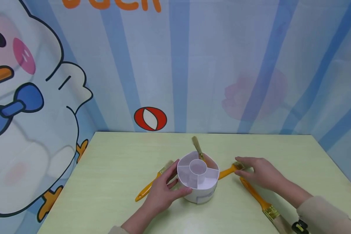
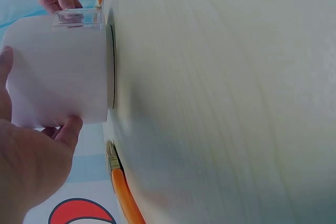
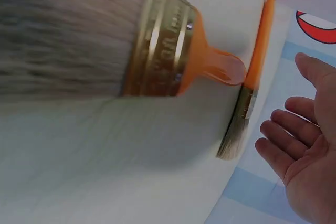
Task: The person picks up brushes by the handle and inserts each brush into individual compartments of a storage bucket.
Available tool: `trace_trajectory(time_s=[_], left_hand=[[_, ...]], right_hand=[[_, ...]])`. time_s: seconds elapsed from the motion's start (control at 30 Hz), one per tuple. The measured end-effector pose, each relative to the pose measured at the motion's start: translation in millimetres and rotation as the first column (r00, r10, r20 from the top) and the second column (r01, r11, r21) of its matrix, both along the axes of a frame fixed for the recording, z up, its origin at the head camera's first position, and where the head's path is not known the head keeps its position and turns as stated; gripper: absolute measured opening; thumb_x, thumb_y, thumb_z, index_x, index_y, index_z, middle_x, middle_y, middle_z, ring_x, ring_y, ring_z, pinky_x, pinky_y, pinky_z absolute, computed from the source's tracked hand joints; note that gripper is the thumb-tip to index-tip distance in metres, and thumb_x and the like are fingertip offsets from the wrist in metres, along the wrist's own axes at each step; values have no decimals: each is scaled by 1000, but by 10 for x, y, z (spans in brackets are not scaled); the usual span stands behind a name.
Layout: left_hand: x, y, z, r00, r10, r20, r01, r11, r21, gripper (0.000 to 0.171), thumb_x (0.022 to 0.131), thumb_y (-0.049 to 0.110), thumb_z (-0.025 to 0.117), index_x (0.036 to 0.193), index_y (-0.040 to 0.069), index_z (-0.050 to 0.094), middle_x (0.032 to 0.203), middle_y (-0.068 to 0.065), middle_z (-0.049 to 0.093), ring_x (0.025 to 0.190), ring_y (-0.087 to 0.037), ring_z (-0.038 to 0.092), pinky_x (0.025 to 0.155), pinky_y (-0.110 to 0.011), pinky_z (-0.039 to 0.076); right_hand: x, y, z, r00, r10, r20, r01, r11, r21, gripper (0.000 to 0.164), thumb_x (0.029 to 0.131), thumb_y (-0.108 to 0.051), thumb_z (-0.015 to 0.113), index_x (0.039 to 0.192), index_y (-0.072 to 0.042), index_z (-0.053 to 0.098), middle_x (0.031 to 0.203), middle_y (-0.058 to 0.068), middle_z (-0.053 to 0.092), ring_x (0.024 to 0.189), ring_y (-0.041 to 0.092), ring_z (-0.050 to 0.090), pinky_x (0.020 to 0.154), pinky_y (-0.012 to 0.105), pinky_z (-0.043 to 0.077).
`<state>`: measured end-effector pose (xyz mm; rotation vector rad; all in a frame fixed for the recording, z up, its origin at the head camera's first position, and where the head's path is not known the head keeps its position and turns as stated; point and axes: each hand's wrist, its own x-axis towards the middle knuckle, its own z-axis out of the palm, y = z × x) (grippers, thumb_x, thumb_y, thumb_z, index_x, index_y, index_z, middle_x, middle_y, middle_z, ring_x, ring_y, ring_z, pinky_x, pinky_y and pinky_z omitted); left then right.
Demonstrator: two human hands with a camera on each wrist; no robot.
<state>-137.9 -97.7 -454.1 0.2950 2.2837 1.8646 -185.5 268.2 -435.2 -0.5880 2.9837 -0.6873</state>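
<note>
My left hand (image 1: 163,191) holds a white round divided organizer (image 1: 200,195) at its left side, fingers and thumb around the wall. One paintbrush (image 1: 196,144) stands bristles up in a rear compartment. My right hand (image 1: 264,172) hovers at the bristle end of an orange-handled paintbrush (image 1: 227,172), which lies just right of the organizer. In the right wrist view that hand's fingers (image 3: 283,135) are spread and hold nothing. A wider paintbrush (image 1: 255,196) lies below the right hand, bristles toward me.
Left of the organizer, another orange-handled paintbrush (image 1: 149,187) lies slanted, partly behind the left hand. Everything is on a pale wooden table (image 1: 120,152). A blue striped cartoon backdrop (image 1: 204,65) rises behind the far edge. Something small and black (image 1: 300,227) shows by the right sleeve.
</note>
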Motion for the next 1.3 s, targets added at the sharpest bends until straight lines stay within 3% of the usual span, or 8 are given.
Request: trace_trajectory(time_s=[0.07,0.13,0.5,0.8,1.0,1.13,1.3], left_hand=[[-1,-1,-2,1000,-2,-1,2,1000,-2,96,85,32,94,166,23,42,165,-5,47,152,-32,46,115,-46,50],[-4,0,-1,1000,-3,-1,3,1000,-4,96,85,32,94,166,23,42,165,-5,47,152,-32,46,115,-46,50],[-4,2,3,1000,-8,-5,8,1000,-7,97,84,34,94,165,22,42,165,-4,48,152,-32,46,115,-44,50],[-13,13,-7,1000,-6,-4,6,1000,-2,97,83,34,95,165,24,44,165,-3,48,152,-31,46,115,-45,51],[-9,21,-7,1000,-7,5,7,1000,9,96,84,32,95,165,23,44,165,-4,48,152,-32,46,114,-44,51],[-1,18,-5,1000,-14,11,14,1000,13,96,84,32,94,165,23,43,165,-4,48,152,-32,45,115,-44,50],[2,-3,-4,1000,-4,7,4,1000,6,97,83,33,95,165,25,42,166,-4,47,152,-31,45,115,-45,50]], right_hand=[[21,-12,-41,999,16,-36,-15,999,51,53,98,-36,79,141,-6,70,139,17,70,128,44,65,103,62,57],[38,-24,-74,998,29,-54,-24,996,86,51,98,-36,80,138,-7,72,141,18,69,131,45,63,105,64,55],[66,0,-167,993,93,-69,-81,984,160,53,100,-38,77,142,-5,69,147,21,64,129,46,64,102,61,58],[-73,129,-215,985,149,-89,-134,978,160,49,102,-31,75,143,-4,68,152,18,61,136,45,59,107,62,55],[-147,184,-262,969,191,-157,-165,972,166,43,103,-27,74,139,-4,71,146,18,65,132,43,63,104,62,57],[-133,119,-274,965,153,-215,-117,979,169,44,101,-27,76,137,-1,72,142,22,67,127,45,66,100,62,59],[-90,-137,-244,977,75,-201,-24,969,245,65,99,-42,77,139,8,64,143,30,62,129,49,63,99,61,59]])
